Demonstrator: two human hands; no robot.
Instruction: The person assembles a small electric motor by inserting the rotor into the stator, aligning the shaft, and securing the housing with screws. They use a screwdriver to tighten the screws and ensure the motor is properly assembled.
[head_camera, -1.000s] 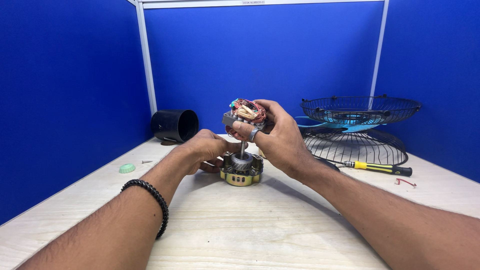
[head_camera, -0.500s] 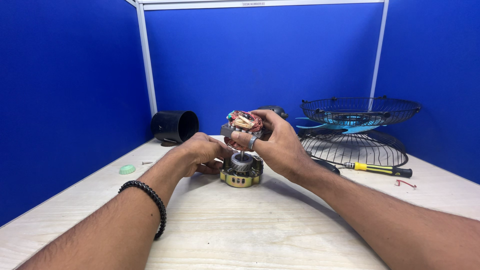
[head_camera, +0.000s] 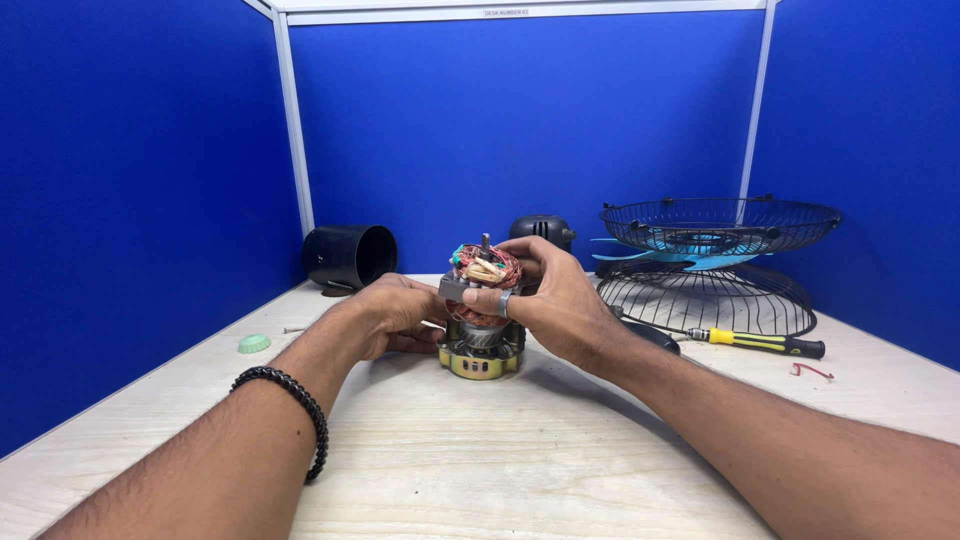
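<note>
Midway across the wooden desk (head_camera: 520, 470), both hands (head_camera: 400, 315) (head_camera: 550, 300) grasp the fan motor (head_camera: 482, 320).

A motor assembly (head_camera: 482, 310) is set upright near the middle of the surface (head_camera: 520, 460). It is flanked by the left hand (head_camera: 395, 315) on its left and the right hand (head_camera: 550, 300) on its right. A small cap (head_camera: 254, 343) is placed far left, near the edge. A cylindrical housing (head_camera: 350, 257) is laid on its side behind it, at the back left. A domed cover (head_camera: 541, 230) is seen directly behind the motor. Two fan guards (head_camera: 715, 260) are stacked at the back right, with a fan blade (head_camera: 660, 255) between them. A screwdriver (head_camera: 760, 343) is laid in front of the guards, and a small wire piece (head_camera: 810, 370) just right of it.
</note>
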